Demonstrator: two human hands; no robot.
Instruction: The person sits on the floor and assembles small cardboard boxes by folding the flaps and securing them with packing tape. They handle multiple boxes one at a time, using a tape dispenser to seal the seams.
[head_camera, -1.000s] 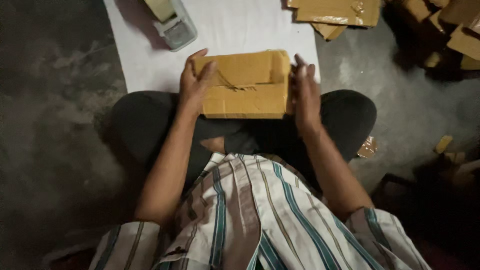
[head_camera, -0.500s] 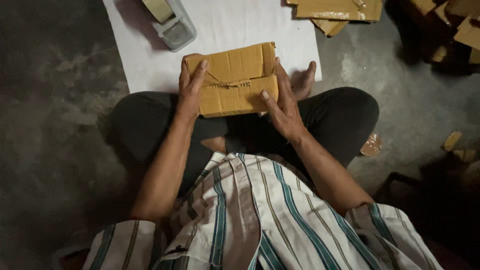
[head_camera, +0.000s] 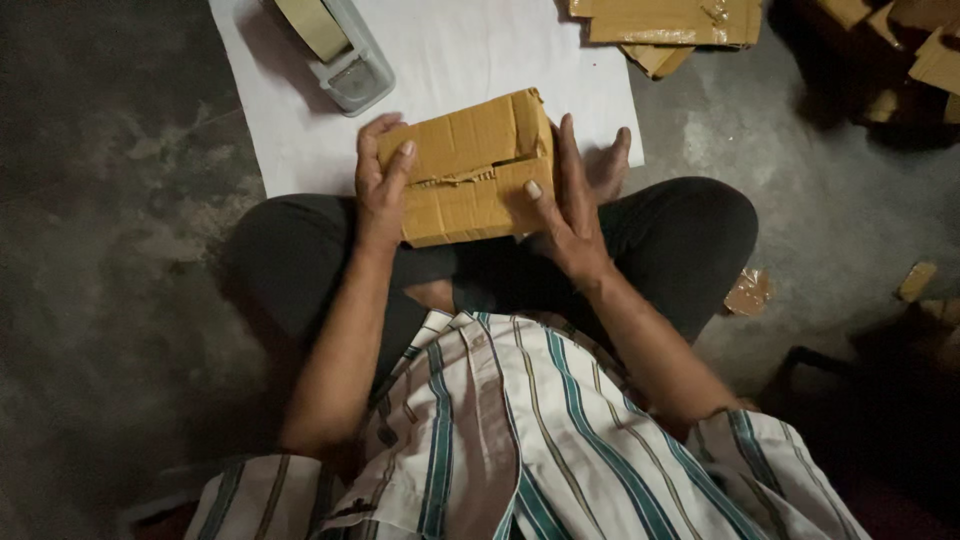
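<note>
Dim overall — bright center, dark edges

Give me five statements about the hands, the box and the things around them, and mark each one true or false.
1. Both hands hold the cardboard box. True: the left hand grips its left end and the right hand its right end.
2. The tape dispenser lies on the white sheet. True.
3. The box rests flat on the bare concrete floor. False: it is held above the person's crossed legs, at the near edge of the white sheet.
4. The right hand holds the tape dispenser. False: the dispenser sits untouched beyond the box, up and to the left.
5. Flattened cardboard pieces lie past the sheet's far right corner. True.
</note>
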